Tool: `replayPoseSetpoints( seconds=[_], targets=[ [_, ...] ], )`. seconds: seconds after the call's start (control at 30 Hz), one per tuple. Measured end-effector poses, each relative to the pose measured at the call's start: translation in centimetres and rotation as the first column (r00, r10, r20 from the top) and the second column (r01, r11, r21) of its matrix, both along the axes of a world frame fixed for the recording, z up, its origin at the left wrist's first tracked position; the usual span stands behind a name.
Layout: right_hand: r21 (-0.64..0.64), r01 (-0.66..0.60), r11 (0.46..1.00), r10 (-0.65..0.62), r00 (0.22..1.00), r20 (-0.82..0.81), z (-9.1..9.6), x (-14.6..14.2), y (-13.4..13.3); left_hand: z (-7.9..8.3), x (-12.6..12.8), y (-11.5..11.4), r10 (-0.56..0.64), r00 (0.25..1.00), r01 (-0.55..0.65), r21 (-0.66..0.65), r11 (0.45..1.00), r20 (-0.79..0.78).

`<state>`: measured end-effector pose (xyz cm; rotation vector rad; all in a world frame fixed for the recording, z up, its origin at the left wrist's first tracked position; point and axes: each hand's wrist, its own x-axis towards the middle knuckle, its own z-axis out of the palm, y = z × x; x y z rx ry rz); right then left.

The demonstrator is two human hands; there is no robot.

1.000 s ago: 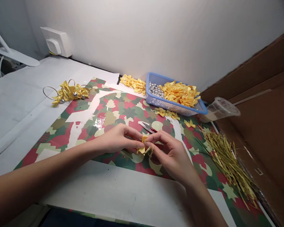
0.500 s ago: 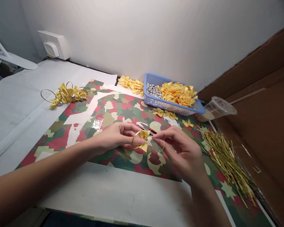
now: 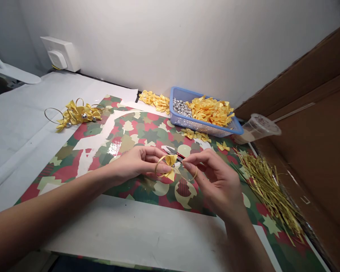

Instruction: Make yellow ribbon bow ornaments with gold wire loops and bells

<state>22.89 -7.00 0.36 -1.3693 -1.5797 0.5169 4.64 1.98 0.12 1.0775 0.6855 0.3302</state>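
My left hand (image 3: 137, 163) pinches a small yellow ribbon bow (image 3: 170, 167) with a gold wire loop on its left side. My right hand (image 3: 215, 181) is closed in a pinch on the gold wire at the bow's right, where a second loop curls under my fingers. Both hands hover just above the patterned red and green wrapping paper (image 3: 130, 132). Small red-handled snips (image 3: 174, 152) lie on the paper right behind the bow.
A blue basket (image 3: 204, 127) holds silver beads and yellow bows at the back. Loose bows (image 3: 155, 101) lie beside it. Finished bows with loops (image 3: 76, 113) sit at the left. Gold wire ties (image 3: 269, 189) are piled at the right, near a plastic cup (image 3: 257, 128) and a cardboard wall.
The hands drew apart and lifted slightly; the gold wire now stands out as round loops on either side of the bow, where it was bunched between the fingers before.
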Motion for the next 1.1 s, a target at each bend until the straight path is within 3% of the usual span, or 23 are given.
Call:
replayPoseSetpoints(
  seconds=[0.1,0.23,0.33,0.4,0.53,0.67,0.77,0.9,1.1],
  targets=[
    [-0.045,0.02,0.999,-0.024,0.995,-0.097,-0.2,-0.5,-0.1,0.1,0.1,-0.2,0.027,0.999,-0.026,0.045,0.999,-0.023],
    [-0.066,0.047,0.997,-0.054,0.992,-0.111,-0.5,-1.1,0.0,0.3,0.2,-0.5,0.07,0.996,-0.064,0.109,0.992,-0.053],
    [-0.01,0.195,0.981,-0.195,0.969,-0.151,-0.8,-0.9,0.3,0.2,0.2,-0.5,0.122,0.991,-0.114,0.123,0.986,-0.061],
    [-0.008,0.255,0.967,-0.255,0.963,-0.083,-1.1,-0.4,0.6,0.0,0.1,-0.4,0.169,0.983,-0.159,0.128,0.979,-0.077],
    [-0.118,0.113,0.987,-0.085,0.972,0.22,-1.8,0.0,1.0,-0.2,0.0,-0.2,0.288,0.95,-0.267,0.17,0.949,-0.12],
    [-0.196,-0.008,0.981,0.071,0.947,0.314,-1.8,-0.2,0.9,-0.2,-0.1,-0.2,0.316,0.942,-0.276,0.279,0.92,-0.109],
    [-0.216,-0.058,0.975,0.104,0.973,0.207,-1.2,-0.4,0.7,-0.2,0.0,-0.3,0.297,0.946,-0.247,0.299,0.922,-0.133],
    [-0.122,-0.051,0.991,0.052,0.999,0.005,-0.7,-0.7,0.4,0.0,0.2,-0.5,0.216,0.965,-0.174,0.256,0.951,-0.148],
    [-0.093,-0.08,0.992,0.076,0.996,-0.046,-1.2,-1.3,0.6,0.0,0.4,-0.8,0.132,0.98,-0.089,0.27,0.959,-0.149]
  ],
)
